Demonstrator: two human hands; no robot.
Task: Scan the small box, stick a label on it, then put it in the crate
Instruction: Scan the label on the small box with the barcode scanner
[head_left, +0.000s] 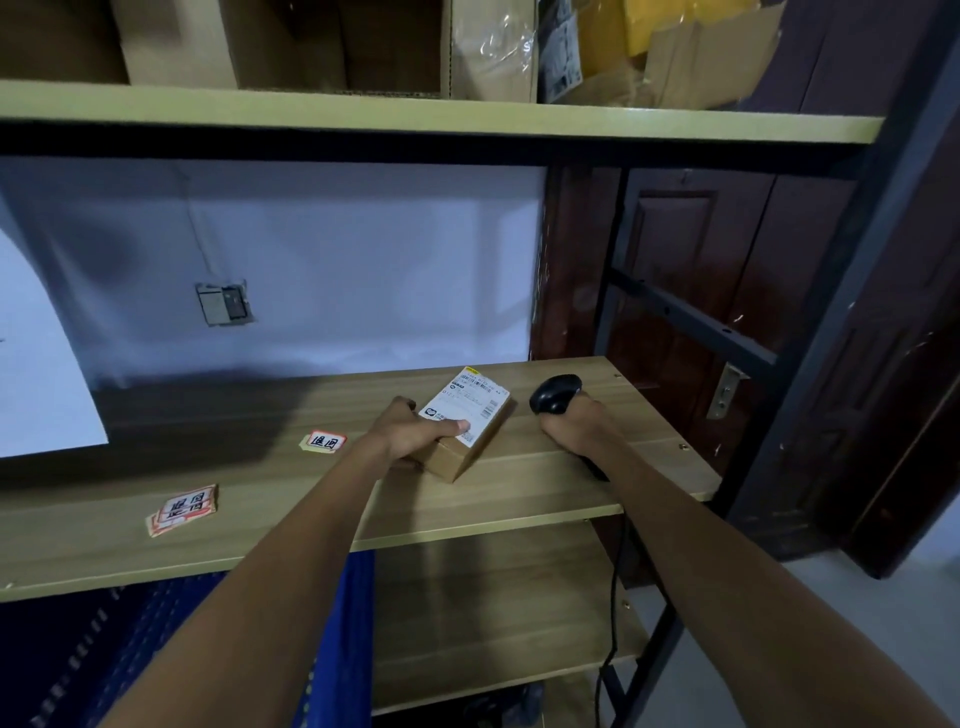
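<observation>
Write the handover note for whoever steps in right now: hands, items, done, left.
Left hand: gripping the small box on the wooden shelf, its printed shipping label facing up.
Right hand: holding the black scanner, beside the box.
Red-and-white stickers: one loose left of the box, a small stack nearer the shelf's front edge.
Blue crate: below the shelf.
Done: box and scanner in hand; whether it has scanned cannot be told.
Left: scan, sticker, crate.

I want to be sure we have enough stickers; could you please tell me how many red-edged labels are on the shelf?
At least 2: one label lies left of the small box, and a stack near the front edge may hide more.
</observation>
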